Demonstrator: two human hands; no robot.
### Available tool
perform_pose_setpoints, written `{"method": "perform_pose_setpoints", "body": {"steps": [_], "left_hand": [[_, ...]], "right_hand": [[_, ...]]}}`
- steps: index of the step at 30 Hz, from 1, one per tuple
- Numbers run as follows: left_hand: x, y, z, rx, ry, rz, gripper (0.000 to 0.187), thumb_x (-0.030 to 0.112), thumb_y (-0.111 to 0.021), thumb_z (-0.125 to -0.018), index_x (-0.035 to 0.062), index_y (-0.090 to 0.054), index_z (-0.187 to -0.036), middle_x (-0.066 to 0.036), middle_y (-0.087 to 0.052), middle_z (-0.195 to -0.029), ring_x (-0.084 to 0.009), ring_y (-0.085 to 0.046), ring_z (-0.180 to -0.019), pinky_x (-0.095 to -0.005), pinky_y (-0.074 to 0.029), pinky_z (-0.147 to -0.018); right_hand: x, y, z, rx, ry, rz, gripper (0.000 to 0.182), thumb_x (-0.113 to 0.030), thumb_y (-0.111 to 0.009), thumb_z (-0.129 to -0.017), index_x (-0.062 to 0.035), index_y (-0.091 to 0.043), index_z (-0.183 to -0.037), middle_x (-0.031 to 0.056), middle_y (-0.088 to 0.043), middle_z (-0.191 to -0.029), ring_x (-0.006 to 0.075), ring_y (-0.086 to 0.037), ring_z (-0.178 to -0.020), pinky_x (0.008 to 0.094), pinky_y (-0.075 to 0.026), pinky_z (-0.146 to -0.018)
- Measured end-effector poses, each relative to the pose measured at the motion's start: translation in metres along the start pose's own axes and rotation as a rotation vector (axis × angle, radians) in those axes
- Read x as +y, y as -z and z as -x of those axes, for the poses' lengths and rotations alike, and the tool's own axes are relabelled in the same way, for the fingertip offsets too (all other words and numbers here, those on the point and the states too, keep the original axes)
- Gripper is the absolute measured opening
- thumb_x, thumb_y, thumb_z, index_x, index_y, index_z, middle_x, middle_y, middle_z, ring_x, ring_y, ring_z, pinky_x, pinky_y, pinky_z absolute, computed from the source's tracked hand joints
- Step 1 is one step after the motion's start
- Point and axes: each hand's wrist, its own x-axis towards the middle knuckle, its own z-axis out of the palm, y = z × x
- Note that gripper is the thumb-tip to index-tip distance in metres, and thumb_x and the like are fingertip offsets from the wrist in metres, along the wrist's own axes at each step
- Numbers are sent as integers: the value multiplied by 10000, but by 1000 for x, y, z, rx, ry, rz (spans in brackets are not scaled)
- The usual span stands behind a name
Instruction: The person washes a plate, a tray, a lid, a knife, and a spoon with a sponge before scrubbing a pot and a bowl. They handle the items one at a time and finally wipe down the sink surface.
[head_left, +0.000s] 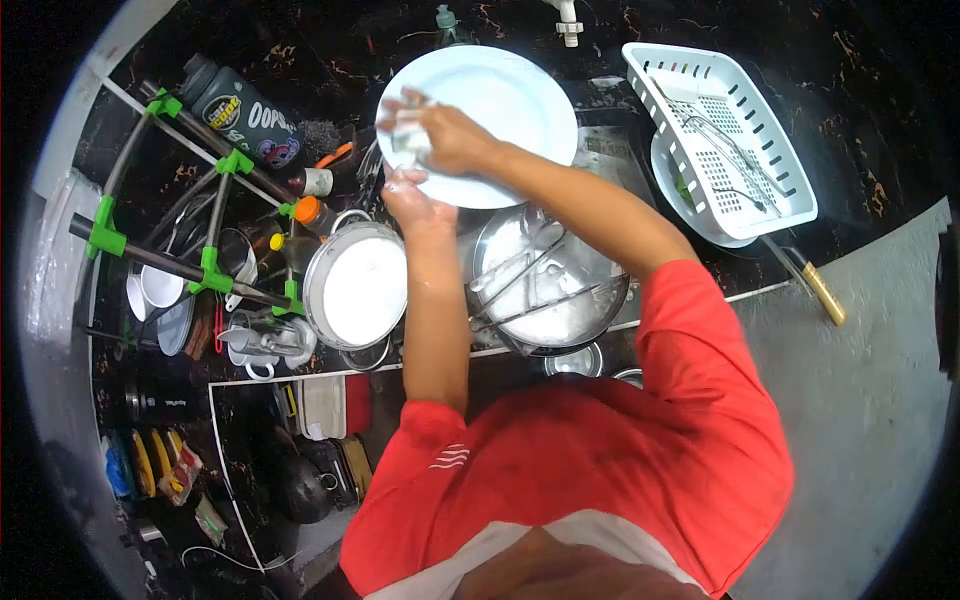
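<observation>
A large white plate (pixel 510 110) is held up near the tap at the top middle. My left hand (pixel 420 205) grips its lower left rim, with the fingers partly hidden by the plate. On the plate's left part lies my right hand (pixel 445 135), closed round a whitish, blurred cloth or sponge (pixel 411 138). Below the plate, a metal pot (pixel 570 300) with metal utensils in it stands in the sink area. Just left of my left forearm is a round pot (pixel 360 285) with a white inside.
A white basket (pixel 800 205) with wires and utensils rests at the right on another plate, beside a yellow-handled knife (pixel 825 295). A tap (pixel 569 28) is above. At the left stand a green-jointed rack (pixel 215 235), a dark bottle (pixel 235 110) and an orange-capped jar (pixel 309 210).
</observation>
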Motion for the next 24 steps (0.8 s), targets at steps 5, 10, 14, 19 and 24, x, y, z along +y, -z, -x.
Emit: {"method": "perform_pose_setpoints", "body": {"steps": [5,10,14,19,24], "left_hand": [[25,21,-6,127,6,83,709,92,-445,-489,-61,-483,-1180,-205,-527,-1172,-383,-520,-1099,-533,-415,-984],[9,7,10,198,121,43,636,79,-439,-508,-40,-512,-1129,-167,-541,-1120,-373,-520,-1090,-539,-418,-980],[-15,0,5,175,184,98,596,80,-430,-512,-16,-516,-1094,-154,-539,-1057,-343,-534,-1044,-485,-419,-976],[5,26,-9,265,136,87,565,51,-418,-563,-15,-498,-1118,-157,-517,-1100,-347,-509,-1068,-504,-382,-1003],[18,14,4,265,32,79,606,67,-434,-640,-29,-427,-1239,-188,-474,-1220,-370,-451,-1185,-531,-350,-1030]], "right_hand": [[16,20,29,-299,-66,160,214,-118,-635,-720,-86,-671,-929,132,-629,-1121,298,-552,-1119,376,-433,-957],[81,34,2,-219,-302,518,511,-195,-572,-758,-64,-511,-1248,182,-485,-1300,350,-370,-1275,399,-364,-1032],[39,13,-13,-431,-355,50,663,-431,-476,-787,-159,-395,-1386,198,-311,-1451,445,-110,-1379,520,-87,-1126],[22,34,19,-740,-260,167,593,-373,-564,-764,-165,-487,-1315,222,-380,-1400,381,-382,-1280,407,-297,-1074],[50,107,38,-206,-428,778,409,-276,-631,-709,-135,-614,-1092,116,-612,-1107,331,-577,-968,477,-447,-859]]}}
